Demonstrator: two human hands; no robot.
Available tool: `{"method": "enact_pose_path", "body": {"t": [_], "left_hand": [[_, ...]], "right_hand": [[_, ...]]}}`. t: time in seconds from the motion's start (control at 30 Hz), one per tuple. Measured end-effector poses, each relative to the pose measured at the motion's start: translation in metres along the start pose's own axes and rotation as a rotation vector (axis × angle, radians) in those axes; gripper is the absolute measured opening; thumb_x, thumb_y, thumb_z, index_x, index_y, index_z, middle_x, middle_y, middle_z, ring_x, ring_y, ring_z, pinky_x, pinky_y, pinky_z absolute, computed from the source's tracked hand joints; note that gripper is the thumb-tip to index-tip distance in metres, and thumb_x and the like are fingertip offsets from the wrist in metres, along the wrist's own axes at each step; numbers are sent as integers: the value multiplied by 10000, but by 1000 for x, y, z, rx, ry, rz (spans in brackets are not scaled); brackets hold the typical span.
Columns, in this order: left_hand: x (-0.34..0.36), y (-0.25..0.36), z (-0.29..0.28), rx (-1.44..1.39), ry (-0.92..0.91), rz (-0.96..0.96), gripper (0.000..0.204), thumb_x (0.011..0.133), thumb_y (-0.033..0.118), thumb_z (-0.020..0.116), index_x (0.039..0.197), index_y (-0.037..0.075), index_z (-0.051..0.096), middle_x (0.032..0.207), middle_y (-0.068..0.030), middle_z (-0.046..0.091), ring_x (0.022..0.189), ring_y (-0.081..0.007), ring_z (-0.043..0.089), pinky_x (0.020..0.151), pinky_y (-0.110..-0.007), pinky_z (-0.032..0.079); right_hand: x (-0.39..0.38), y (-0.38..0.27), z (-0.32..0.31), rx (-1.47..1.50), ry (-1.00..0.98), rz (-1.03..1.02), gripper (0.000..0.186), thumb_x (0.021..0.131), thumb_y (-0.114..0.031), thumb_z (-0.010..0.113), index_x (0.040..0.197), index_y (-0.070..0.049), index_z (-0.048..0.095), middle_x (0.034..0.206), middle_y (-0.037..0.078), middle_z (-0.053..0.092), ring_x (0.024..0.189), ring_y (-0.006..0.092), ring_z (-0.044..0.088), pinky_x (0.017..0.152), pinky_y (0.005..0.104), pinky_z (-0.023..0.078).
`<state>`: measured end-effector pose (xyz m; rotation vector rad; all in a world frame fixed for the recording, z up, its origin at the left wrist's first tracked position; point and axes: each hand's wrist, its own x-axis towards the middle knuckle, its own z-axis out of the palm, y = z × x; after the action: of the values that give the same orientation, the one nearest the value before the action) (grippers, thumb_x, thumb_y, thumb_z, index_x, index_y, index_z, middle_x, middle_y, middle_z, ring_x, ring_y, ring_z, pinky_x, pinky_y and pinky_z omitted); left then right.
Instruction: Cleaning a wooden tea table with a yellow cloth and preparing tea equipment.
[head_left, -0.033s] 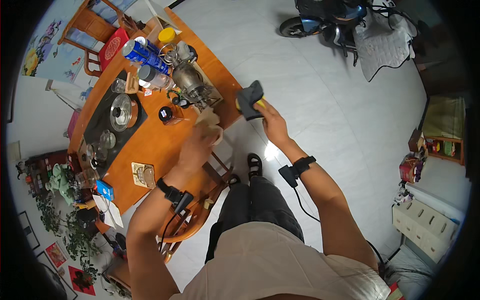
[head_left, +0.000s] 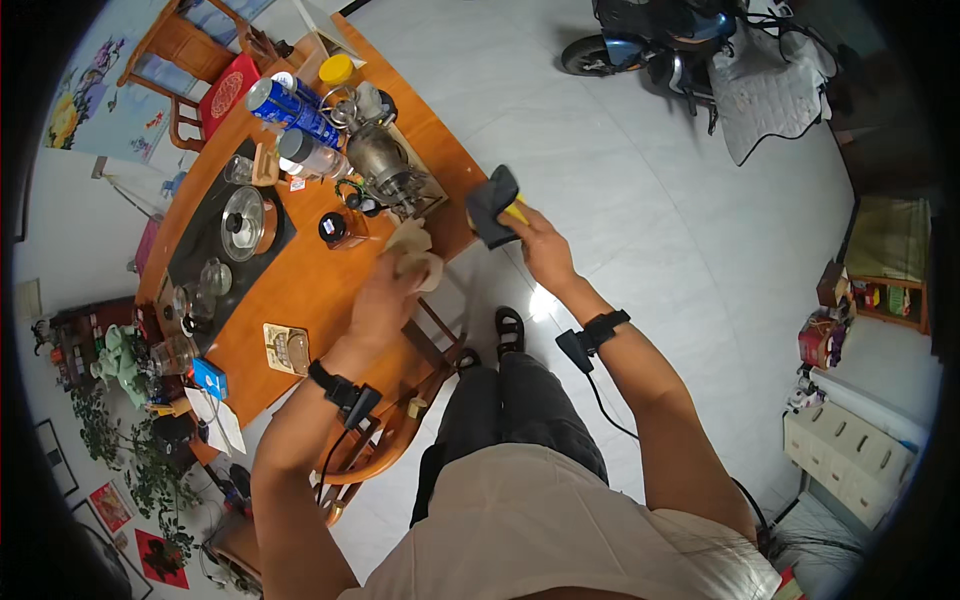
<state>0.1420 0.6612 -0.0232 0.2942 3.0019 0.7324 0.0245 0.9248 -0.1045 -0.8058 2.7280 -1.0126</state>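
Observation:
My left hand (head_left: 383, 300) is closed on a crumpled beige cloth or paper (head_left: 410, 243) over the table's near right edge. Fingers of my right hand (head_left: 545, 252) are wrapped round the yellow handle of a dark grey tool (head_left: 492, 206). Its dark head points up and left, just off the table's right corner; I cannot make out its exact kind. Beyond my left hand, a metal urn-like vessel (head_left: 380, 165) rests on a tray. A small dark-lidded jar (head_left: 340, 230) stands on the wooden table (head_left: 300, 285), left of the cloth.
Blue cans (head_left: 290, 110), a yellow-lidded container (head_left: 336, 70) and a clear bottle (head_left: 310, 155) crowd the far end. A glass-lidded pot (head_left: 246, 224) sits on a dark mat. A wooden chair (head_left: 375, 465) is tucked near my left leg. A motorbike (head_left: 660, 50) stands beyond.
The grey tool has shifted slightly left and down and turned a little, showing more of its yellow handle. My left hand with the beige piece has moved slightly left.

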Motion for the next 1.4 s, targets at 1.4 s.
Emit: {"method": "enact_pose_path", "body": {"t": [1.4], "left_hand": [[-1, -43, -5, 186, 239, -249, 579, 781, 83, 695, 1307, 149, 462, 1261, -192, 436, 1079, -383, 494, 871, -449, 474]], "right_hand": [[-7, -36, 53, -689, -341, 91, 305, 879, -211, 513, 1130, -185, 683, 1344, 69, 535, 1202, 326, 505, 824, 418, 490]]}}
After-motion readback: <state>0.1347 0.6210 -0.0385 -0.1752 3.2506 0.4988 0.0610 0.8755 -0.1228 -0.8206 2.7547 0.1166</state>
